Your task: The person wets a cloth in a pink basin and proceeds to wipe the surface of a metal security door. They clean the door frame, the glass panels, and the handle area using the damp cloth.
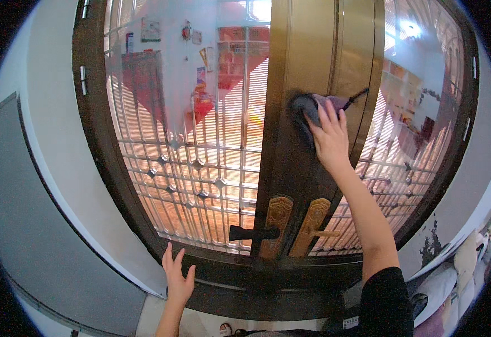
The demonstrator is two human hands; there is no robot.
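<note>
My right hand [331, 132] reaches up and presses a dark grey and mauve cloth [306, 108] against the brown double door [290, 163], near where its two leaves meet. A dark strip of the cloth juts out to the right. The fingers lie over the cloth, and part of it is hidden under them. Low on the left, my left hand [179, 276] hangs in front of the door's lower part, fingers spread and holding nothing.
Ornate gold handle plates [277, 224] sit below the cloth, the left handle [245, 232] wrapped in black. Glass panels [195, 140] with metal bars flank the middle. A grey panel [54, 224] stands left; shoes [433, 286] crowd the lower right.
</note>
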